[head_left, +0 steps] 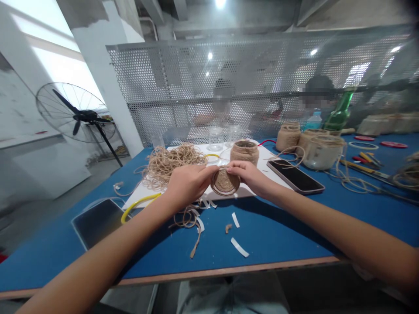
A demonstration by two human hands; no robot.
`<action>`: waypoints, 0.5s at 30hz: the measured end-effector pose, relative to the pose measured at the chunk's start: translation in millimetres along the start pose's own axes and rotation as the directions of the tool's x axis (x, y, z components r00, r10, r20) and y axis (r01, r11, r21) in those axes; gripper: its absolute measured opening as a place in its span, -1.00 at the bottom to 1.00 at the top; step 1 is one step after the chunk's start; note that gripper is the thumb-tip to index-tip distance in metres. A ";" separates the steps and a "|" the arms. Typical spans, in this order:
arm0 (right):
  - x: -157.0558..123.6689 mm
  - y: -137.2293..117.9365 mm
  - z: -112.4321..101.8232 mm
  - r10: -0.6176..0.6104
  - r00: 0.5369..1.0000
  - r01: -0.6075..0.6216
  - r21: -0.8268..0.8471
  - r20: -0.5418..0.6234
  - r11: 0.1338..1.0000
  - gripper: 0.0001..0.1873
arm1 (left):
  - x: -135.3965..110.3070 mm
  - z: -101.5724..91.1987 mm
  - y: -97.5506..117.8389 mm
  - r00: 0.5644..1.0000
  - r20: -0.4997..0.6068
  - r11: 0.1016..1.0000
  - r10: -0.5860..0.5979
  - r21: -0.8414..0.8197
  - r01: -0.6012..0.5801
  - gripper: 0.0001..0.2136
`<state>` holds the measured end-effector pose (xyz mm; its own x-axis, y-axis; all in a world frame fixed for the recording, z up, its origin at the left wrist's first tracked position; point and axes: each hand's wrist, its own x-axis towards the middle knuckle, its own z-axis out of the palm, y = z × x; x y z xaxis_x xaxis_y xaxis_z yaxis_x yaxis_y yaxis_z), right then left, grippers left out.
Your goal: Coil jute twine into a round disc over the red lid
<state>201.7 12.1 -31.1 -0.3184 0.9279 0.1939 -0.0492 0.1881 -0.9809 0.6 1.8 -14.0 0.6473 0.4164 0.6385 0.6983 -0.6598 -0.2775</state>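
Both my hands hold a small jar wrapped in jute twine [224, 182], its coiled round bottom turned toward me, just above a white board [183, 152] on the blue table [278, 231]. My left hand [188, 184] grips its left side with fingers curled. My right hand [250, 175] pinches its upper right edge. A loose heap of twine [170, 163] lies on the board left of my hands. A twine strand trails down under my left hand.
A finished twine jar [244, 152] stands behind my hands, a phone [295, 175] to the right, a dark tablet [98, 220] at left. More wrapped jars [322, 151], a green bottle [340, 111], tools and paper strips [239, 247] lie around. People sit behind a perforated screen. A fan [73, 114] stands left.
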 end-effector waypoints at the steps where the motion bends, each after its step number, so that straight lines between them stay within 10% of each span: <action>1: -0.1 0.0 0.1 0.001 1.000 -0.001 0.001 -0.003 1.000 -0.82 | 0.6 -0.6 -0.1 1.000 -0.014 0.999 0.021 0.035 -0.020 -0.78; 15: 0.5 3.2 -0.3 -0.002 1.000 0.002 -0.043 -0.009 0.999 -0.82 | 1.7 3.4 -5.4 0.975 0.072 0.973 0.211 0.082 -0.217 -0.65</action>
<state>201.7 13.3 -34.1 -0.3102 0.9302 0.1961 -0.0090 0.2033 -0.9791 -1.0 8.1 -13.8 0.8004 0.3113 0.5122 0.5639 -0.6808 -0.4675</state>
